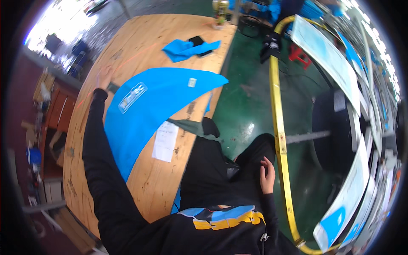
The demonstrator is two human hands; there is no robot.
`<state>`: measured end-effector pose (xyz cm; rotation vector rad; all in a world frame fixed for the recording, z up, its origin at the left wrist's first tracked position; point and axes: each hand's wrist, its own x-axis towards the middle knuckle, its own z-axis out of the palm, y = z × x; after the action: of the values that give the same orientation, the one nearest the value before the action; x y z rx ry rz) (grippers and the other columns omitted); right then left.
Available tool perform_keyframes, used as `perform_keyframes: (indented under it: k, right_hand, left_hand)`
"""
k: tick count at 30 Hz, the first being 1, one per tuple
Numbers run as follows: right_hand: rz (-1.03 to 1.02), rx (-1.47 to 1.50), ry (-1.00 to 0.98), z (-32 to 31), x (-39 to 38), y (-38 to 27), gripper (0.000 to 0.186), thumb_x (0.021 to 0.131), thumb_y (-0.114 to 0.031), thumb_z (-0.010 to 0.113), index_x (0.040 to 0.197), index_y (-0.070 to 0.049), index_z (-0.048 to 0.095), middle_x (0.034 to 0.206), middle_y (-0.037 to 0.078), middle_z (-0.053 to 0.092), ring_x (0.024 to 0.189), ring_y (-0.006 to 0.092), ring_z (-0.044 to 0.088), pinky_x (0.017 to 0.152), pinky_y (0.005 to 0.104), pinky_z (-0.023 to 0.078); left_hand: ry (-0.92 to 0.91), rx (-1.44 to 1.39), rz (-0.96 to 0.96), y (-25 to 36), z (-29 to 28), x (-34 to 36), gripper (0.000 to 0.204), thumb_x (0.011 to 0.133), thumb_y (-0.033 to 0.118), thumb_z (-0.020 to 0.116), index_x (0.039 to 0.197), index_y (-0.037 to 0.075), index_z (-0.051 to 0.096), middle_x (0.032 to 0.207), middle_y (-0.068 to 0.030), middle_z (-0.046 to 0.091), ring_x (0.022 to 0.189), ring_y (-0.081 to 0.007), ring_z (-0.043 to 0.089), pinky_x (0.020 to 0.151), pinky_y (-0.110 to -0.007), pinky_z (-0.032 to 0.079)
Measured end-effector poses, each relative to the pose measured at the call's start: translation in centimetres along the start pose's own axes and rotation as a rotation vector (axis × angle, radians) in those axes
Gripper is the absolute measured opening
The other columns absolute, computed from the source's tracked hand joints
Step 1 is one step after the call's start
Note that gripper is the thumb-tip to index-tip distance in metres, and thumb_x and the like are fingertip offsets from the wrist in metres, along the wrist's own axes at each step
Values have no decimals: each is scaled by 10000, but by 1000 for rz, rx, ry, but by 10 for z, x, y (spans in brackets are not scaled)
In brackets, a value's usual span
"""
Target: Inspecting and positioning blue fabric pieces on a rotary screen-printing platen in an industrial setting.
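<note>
A large curved blue fabric panel (157,100) with a printed label and a small pale tag lies on the wooden table (170,27). My left hand (104,78) reaches across to the panel's far left edge, beside the end of a dark green strip (113,87). Its fingers are smeared, so I cannot see what they touch. Another green strip (191,126) sticks out from the panel's near side over the table edge. Below it is a white sheet of paper (165,141) with writing. My right hand (267,176) rests by my right thigh, fingers apart and holding nothing.
A crumpled blue cloth (180,50) lies by a black flat object (196,41) at the table's far side, with a can (220,15) at the corner. To my right stands a yellow tubular frame (278,123); beyond it are white-and-blue panels (325,55) and a dark round object (331,131).
</note>
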<state>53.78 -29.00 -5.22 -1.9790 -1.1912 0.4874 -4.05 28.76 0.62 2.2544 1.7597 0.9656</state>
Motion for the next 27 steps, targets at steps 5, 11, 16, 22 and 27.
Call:
perform_keyframes:
  k: [5,11,16,22,27]
  right_hand:
    - [-18,150,16,7,8,10,363,871,-1,554,1232,-31,560,1013,140,658,948,255,639,841,340,484]
    - [-183,48,100,-25,1,-6,306,835,-41,615,1137,-89,620,936,69,646,861,244,626,799,336,461]
    - [-259,-313,460,-102,-6,-5,345,707,14,669,1029,-110,666,830,46,633,797,229,609,816,373,444]
    - [290,-740,886,-232,-46,73,266,865,-131,593,1120,-64,631,955,111,589,903,288,566,765,393,415]
    - [682,-1005,924,-271,-93,109,261,837,-200,641,1059,-64,639,972,96,560,911,272,542,760,397,423]
  left_hand:
    - [19,23,449,168,-19,15,352,938,219,554,1255,65,541,1478,-198,331,1393,-344,270,1137,-412,216]
    - [-133,-216,672,415,20,-17,393,946,199,534,1307,48,499,1436,-160,400,1358,-316,343,1115,-390,264]
    - [-346,-384,907,566,112,-77,428,908,179,571,1302,37,485,1365,-169,470,1302,-319,414,1083,-396,310]
    - [-497,-458,1181,709,250,-146,475,919,227,555,1350,56,450,1403,-164,440,1301,-333,409,1079,-399,319]
    - [-410,-489,1206,772,368,-180,483,917,256,546,1280,-52,464,1324,-270,476,1253,-387,442,1056,-433,358]
